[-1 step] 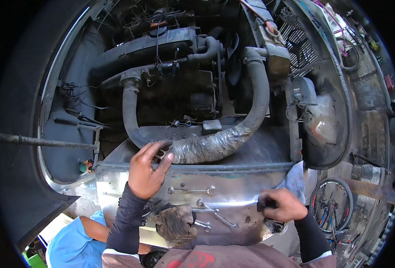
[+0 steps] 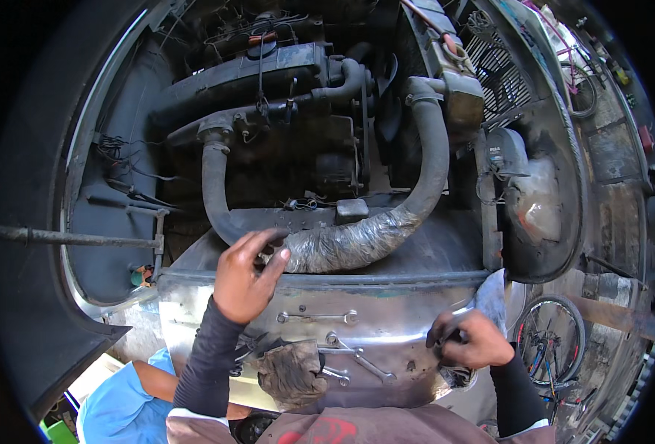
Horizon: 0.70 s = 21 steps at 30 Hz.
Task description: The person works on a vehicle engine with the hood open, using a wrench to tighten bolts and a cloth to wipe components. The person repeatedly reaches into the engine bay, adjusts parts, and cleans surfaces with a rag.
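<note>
Right hand (image 2: 480, 339) has shifted slightly, its palm hidden from view.

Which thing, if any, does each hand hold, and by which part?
It cannot be told: the left hand is by the wrapped pipe; the right hand is curled, palm hidden.

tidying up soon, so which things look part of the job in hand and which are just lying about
Likely the job:
- silver-wrapped pipe by the left hand
- wrenches

Likely just lying about:
- bicycle
- red object, far right
</note>
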Each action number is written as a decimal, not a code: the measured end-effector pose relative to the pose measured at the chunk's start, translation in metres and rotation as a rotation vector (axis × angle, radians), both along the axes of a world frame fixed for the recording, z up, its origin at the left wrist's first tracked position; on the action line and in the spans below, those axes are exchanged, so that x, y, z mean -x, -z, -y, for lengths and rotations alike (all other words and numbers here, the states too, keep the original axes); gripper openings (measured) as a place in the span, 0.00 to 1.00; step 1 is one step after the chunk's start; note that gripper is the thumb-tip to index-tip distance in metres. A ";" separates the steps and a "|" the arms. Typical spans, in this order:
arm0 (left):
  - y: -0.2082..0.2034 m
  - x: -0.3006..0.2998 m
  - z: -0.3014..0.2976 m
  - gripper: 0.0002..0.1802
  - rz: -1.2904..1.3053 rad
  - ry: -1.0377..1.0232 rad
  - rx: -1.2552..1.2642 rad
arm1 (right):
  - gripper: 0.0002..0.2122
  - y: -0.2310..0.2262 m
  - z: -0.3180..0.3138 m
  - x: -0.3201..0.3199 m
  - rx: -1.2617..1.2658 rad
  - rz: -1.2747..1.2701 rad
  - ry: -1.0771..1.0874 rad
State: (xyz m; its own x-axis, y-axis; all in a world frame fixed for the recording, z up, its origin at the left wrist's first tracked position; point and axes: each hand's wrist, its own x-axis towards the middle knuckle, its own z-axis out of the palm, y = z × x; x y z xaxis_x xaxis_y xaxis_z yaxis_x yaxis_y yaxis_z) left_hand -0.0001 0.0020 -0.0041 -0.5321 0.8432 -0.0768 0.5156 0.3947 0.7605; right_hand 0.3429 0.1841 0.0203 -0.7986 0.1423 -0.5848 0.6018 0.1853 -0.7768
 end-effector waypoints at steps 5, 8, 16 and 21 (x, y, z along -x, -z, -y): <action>0.045 0.059 -0.056 0.15 -0.098 0.031 -0.123 | 0.06 0.020 -0.051 0.038 0.082 -0.272 0.494; 0.055 0.097 -0.063 0.14 -0.259 -0.117 -0.210 | 0.07 0.049 -0.079 0.058 0.063 -0.208 0.723; 0.080 0.139 0.010 0.14 -0.397 -0.474 -0.197 | 0.07 0.164 -0.126 0.088 0.237 -0.291 0.881; 0.110 0.140 0.061 0.14 -0.476 -0.471 -0.067 | 0.14 0.261 -0.148 0.107 0.279 -0.225 0.836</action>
State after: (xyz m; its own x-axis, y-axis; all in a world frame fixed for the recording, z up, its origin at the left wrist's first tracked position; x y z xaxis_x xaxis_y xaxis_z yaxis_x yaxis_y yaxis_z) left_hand -0.1405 -0.0593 -0.1139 -0.8074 0.5072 0.3014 0.5848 0.6198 0.5233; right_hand 0.2360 0.3318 -0.2408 -0.5980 0.6034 -0.5276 0.2844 -0.4557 -0.8435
